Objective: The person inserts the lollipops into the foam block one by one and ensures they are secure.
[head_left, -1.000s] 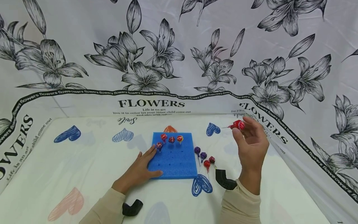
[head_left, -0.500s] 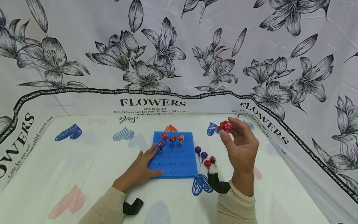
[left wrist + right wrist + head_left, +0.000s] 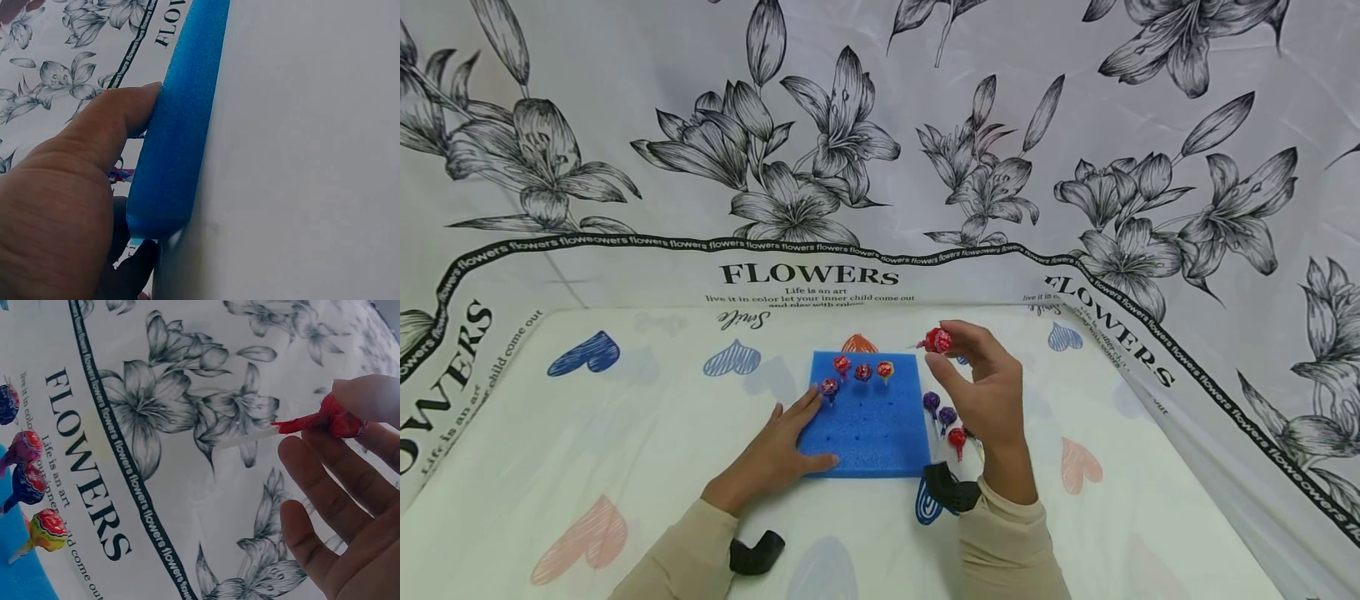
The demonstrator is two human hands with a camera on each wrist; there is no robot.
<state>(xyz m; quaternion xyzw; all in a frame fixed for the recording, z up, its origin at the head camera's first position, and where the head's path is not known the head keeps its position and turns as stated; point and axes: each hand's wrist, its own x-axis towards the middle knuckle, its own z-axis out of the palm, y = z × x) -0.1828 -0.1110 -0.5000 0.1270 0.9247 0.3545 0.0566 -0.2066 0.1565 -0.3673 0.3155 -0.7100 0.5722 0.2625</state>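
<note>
My right hand (image 3: 988,392) pinches a red-wrapped lollipop (image 3: 344,422) by its head between thumb and fingertips. Its white stick points left, past the far right corner of a blue foam block (image 3: 865,454). Several small holes show in the foam, and several lollipops stand in its far part, among them a yellow-and-red one (image 3: 885,368) and a dark one (image 3: 830,387) near the left edge. With fingers spread, my left hand (image 3: 771,458) rests against the block's left side, its thumb along the front; the left wrist view shows the thumb (image 3: 128,115) touching the foam.
Right of the block lie loose lollipops, purple ones (image 3: 947,415) and a red one (image 3: 957,437); another is partly hidden by my right hand. Black curved mounts (image 3: 757,553) sit at both wrists. A flower-printed cloth (image 3: 820,167) hangs behind the heart-patterned tabletop (image 3: 655,450).
My right hand has moved left with the red lollipop, from out over the right side of the table to near the block's far right corner. My left hand stays on the block.
</note>
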